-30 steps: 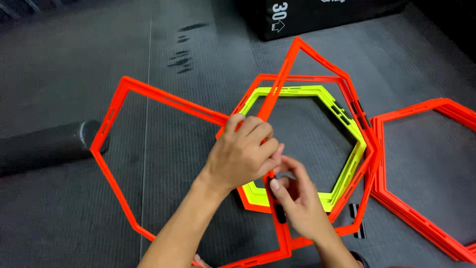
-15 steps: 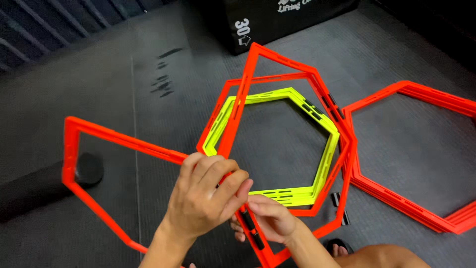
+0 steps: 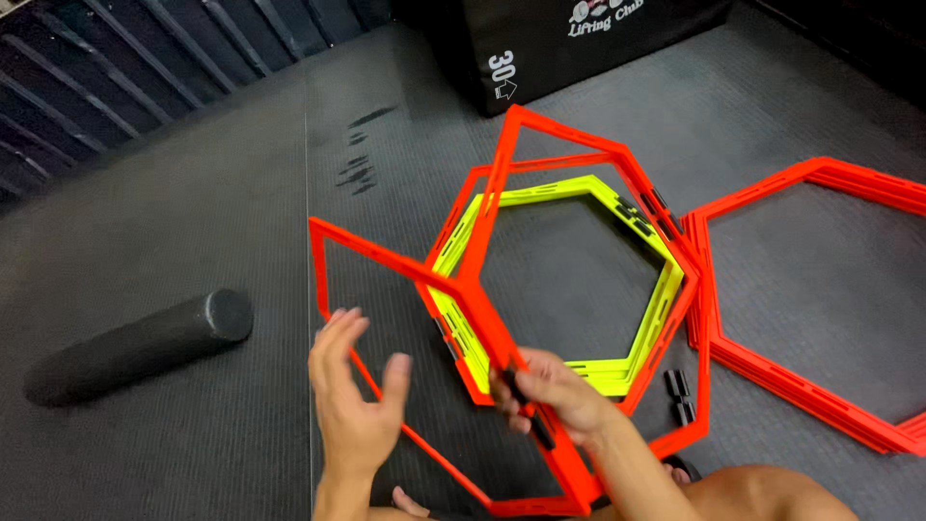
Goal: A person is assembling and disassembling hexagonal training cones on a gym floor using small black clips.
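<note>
A dark grey foam roller (image 3: 135,349) lies on its side on the grey rubber floor mat (image 3: 193,212), well to the left. At the top stands a big black box (image 3: 579,43) with white markings. Dark smudges (image 3: 357,164) stain the mat just left of the box. Two small black clips (image 3: 678,396) lie on the mat. Dark slatted panels (image 3: 125,48) run along the upper left corner.

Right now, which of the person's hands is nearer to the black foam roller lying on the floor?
Left. The left hand is open, just right of the foam roller without touching it. The right hand is farther right, gripping an orange hexagon frame.
</note>
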